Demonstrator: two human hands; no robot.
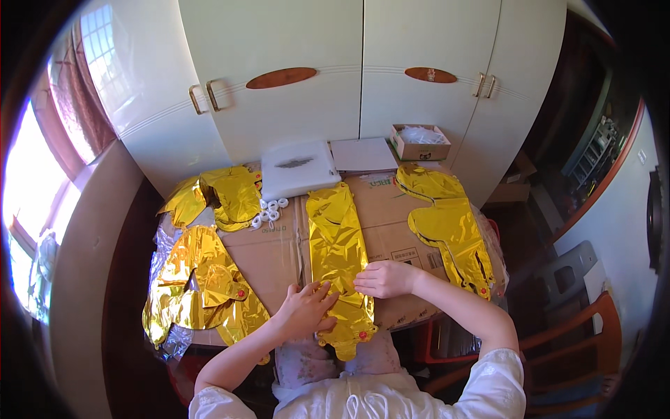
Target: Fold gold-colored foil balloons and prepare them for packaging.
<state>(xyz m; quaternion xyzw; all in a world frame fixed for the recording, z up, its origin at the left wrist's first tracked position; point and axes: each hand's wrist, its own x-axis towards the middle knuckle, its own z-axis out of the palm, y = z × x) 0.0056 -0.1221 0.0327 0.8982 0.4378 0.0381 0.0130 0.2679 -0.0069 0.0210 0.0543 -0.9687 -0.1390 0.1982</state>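
A flat, uninflated gold foil balloon (336, 237) lies lengthwise before me, its near end hanging past the table edge above my lap. A small red spot marks that end. My left hand (306, 307) rests on its left side, fingers spread over the foil. Across from it, my right hand (384, 279) has its fingers pressed together at the balloon's right edge; the thumb is hidden. More flat gold foil balloons lie around: a pile (202, 286) at the left, another group (234, 199) at the far left, and a curved one (447, 216) at the right.
Cardboard (262, 255) covers the table. At the back stand a white packet (300, 171), a flat pale stack (363, 153) and a small box (421, 149) of clear plastic pieces. White rolls (269, 213) cluster left of centre. A wooden chair (579, 342) is at the right.
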